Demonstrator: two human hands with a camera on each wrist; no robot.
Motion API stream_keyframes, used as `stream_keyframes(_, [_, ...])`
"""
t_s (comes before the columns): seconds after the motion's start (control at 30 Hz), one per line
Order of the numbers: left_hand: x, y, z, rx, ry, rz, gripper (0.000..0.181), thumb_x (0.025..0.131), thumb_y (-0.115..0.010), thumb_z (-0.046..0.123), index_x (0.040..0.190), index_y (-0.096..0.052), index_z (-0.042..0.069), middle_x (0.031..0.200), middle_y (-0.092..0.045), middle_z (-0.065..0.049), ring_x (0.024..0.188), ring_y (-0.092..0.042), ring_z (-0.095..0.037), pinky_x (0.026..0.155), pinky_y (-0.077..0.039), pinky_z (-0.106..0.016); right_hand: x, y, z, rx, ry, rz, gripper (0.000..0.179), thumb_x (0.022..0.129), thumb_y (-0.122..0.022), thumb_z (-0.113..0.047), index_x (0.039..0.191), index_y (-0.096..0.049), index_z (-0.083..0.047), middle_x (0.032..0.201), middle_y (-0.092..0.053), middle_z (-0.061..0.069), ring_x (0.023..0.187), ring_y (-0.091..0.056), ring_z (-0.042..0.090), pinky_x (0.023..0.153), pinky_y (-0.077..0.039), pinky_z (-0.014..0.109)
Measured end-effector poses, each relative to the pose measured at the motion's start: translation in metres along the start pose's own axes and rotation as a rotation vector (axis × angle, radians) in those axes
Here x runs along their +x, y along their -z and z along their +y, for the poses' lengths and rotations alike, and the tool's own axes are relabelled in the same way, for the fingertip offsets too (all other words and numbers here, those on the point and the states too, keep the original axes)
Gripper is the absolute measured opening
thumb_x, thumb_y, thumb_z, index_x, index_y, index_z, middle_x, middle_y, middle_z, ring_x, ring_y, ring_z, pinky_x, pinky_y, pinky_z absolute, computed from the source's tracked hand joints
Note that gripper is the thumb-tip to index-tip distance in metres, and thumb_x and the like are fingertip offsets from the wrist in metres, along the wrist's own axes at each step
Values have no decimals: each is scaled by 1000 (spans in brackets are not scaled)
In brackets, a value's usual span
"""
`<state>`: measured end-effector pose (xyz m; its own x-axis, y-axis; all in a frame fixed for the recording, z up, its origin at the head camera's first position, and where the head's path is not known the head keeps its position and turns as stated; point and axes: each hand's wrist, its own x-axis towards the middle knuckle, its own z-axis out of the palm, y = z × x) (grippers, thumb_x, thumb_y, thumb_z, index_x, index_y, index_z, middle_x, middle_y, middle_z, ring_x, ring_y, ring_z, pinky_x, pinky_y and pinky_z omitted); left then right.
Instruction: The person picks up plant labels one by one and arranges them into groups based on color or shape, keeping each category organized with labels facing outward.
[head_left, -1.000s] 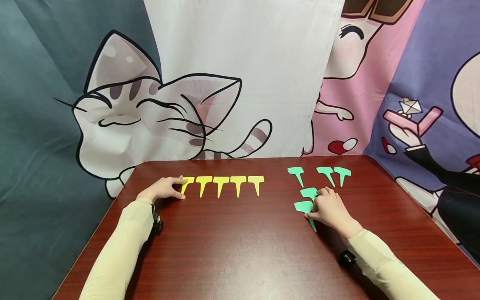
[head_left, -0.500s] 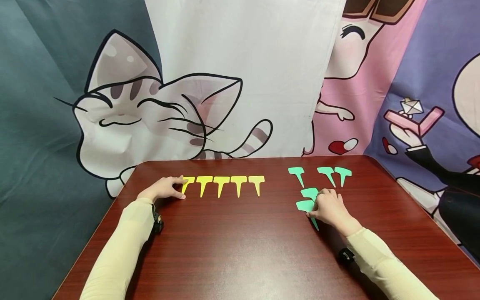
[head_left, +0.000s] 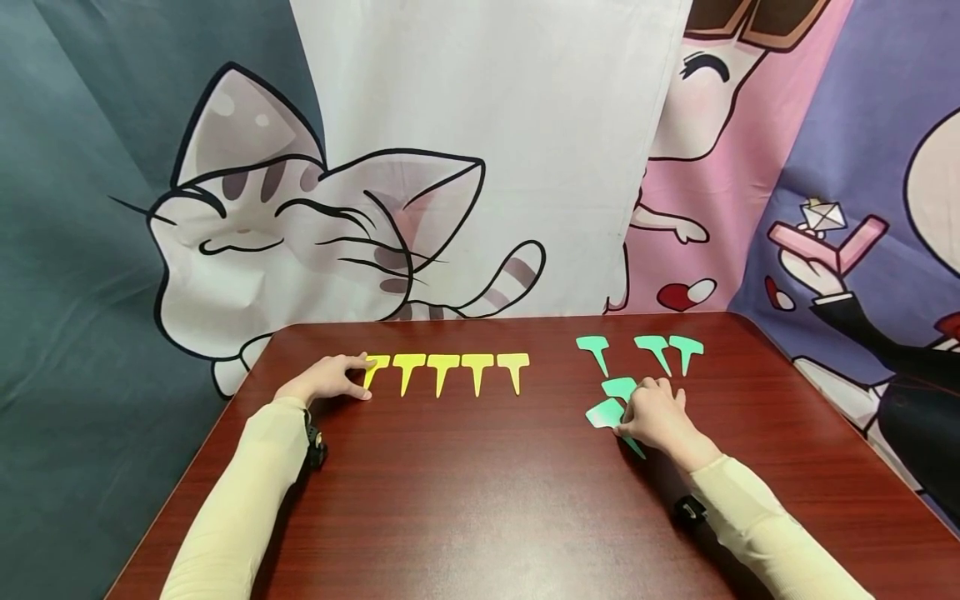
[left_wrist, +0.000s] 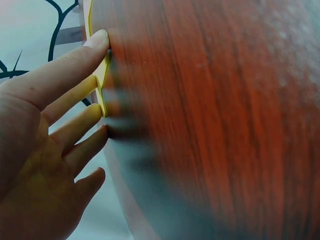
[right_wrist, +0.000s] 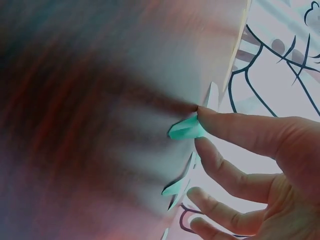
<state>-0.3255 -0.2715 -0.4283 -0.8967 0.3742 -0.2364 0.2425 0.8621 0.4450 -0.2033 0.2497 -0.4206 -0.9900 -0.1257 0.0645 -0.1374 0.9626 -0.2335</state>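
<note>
Yellow T-shaped plant labels lie in a row at the table's back left. My left hand [head_left: 326, 379] rests with its fingertips and thumb about the leftmost yellow label [head_left: 380, 362], fingers fairly straight in the left wrist view. At the right, my right hand [head_left: 662, 419] pinches a green T-shaped plant label [head_left: 604, 413] between thumb and index finger. That label's head points left, its stem slants down to the right, and in the right wrist view its head [right_wrist: 182, 131] looks tilted. Just behind it lies another green label [head_left: 618, 387], its stem hidden by the fingers.
Three more green labels lie farther back: one on the left [head_left: 594, 343] apart from a close pair [head_left: 651, 342]. Brown wooden table [head_left: 465, 483] extends between both arms. Behind its far edge hangs a printed cloth [head_left: 480, 83].
The green label in my right hand has turned, its stem tip swinging right and its head tipping to catch the light. My left hand and the yellow labels have stayed put.
</note>
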Motion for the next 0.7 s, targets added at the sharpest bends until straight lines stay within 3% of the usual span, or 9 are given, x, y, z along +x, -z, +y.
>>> stream_keyframes(0.7, [1,0,1,4,4,-2,74,80,-75,37,143,-45,12,154,-28,-15,141,-18,-45,110,-21,-61,3,4,-3,25,35,-15,27,76,-77,-25,54,-62,-19,87,-51,10,96,-41,40,75,-35,58])
